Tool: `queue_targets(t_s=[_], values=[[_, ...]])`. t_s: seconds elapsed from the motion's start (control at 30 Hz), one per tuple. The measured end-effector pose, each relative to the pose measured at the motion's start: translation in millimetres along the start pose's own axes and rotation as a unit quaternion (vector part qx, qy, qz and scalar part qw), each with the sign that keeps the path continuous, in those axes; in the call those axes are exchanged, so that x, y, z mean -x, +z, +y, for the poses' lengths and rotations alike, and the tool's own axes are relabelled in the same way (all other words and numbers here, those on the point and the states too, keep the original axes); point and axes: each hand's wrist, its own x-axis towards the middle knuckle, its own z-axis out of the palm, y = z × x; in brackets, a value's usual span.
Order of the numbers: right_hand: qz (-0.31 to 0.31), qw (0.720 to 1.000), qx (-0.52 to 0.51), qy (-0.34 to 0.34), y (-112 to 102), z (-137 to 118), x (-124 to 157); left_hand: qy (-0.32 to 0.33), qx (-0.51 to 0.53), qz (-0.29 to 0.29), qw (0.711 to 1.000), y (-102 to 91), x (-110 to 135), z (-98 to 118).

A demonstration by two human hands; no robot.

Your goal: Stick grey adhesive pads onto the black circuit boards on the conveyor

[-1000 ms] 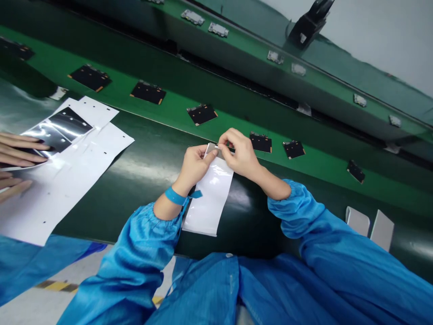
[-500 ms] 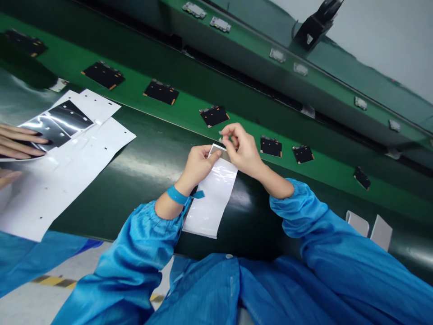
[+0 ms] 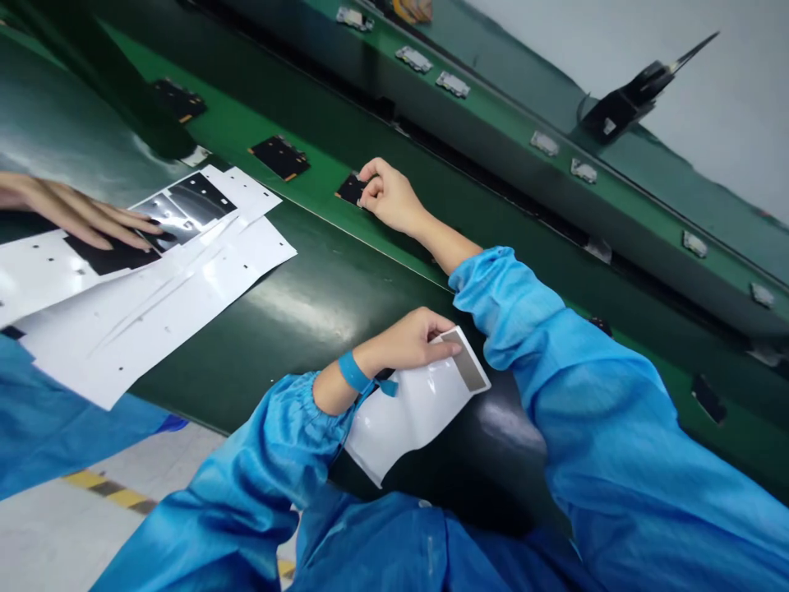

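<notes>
Right hand [image 3: 387,193] outstretched on black part [image 3: 352,188]

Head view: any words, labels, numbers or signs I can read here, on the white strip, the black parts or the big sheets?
No readable text anywhere.
White strip under the left hand: blank, only a grey patch at its end.
Black part at the right hand: no legible marking.
Large white sheets: small holes and dark patches, no print.

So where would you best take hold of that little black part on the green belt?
By the near edges of the small black part, coming from above and from the person's side, as the right hand does. It lies flat on the green belt, so only its thin edges offer the fingers purchase.
</notes>
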Motion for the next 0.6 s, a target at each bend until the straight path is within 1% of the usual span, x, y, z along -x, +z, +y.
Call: queue_targets(t_s=[0.1,0.23,0.4,0.5,0.6], values=[[0.018,0.999,0.010,0.033,20,10,-23,0.007,-0.027,-0.047,0.998,0.9,1,4],[0.044,0.997,0.020,0.062,31,21,-34,0.009,-0.027,-0.066,0.997,6.3,1,3],[0.054,0.995,0.041,0.072,28,32,-33,0.027,-0.016,-0.068,0.997,10.0,0,2],[0.065,0.995,0.027,0.067,25,36,-30,0.031,-0.014,-0.066,0.997,9.7,0,5],[0.063,0.996,0.013,0.067,22,35,-25,0.025,-0.016,-0.065,0.997,9.1,1,7]])
